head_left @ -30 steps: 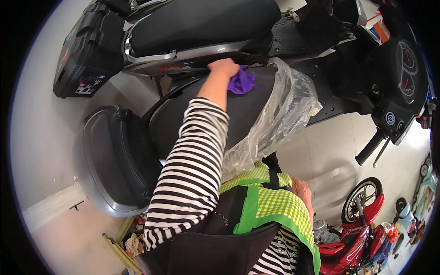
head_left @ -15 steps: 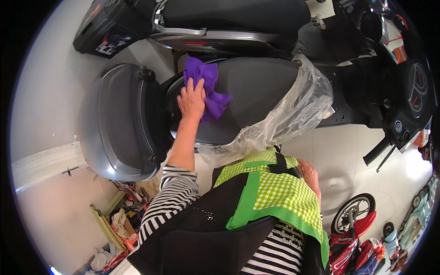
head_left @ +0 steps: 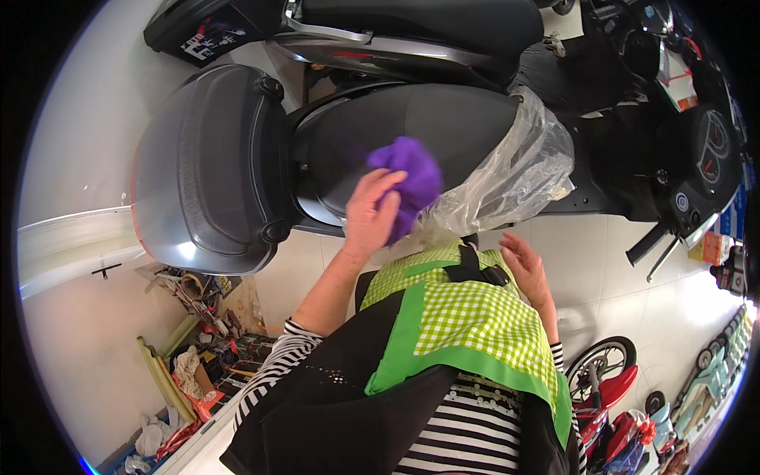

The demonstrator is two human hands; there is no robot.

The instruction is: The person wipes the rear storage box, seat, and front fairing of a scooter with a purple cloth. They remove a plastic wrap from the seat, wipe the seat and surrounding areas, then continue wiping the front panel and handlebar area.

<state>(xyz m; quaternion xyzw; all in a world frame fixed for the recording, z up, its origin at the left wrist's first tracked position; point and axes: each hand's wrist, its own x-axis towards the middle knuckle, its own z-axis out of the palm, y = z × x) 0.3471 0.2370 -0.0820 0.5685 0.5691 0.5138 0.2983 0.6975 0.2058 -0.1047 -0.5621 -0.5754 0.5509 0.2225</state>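
Purple cloth (head_left: 408,176), bunched in the left hand's (head_left: 370,212) grip, presses the black scooter seat (head_left: 412,127) beside clear plastic wrap (head_left: 507,182); the right hand (head_left: 524,267) hangs open, near.

the scene is viewed from a head-worn fisheye camera, aimed steeply down, close over a scooter seat (head_left: 427,127).
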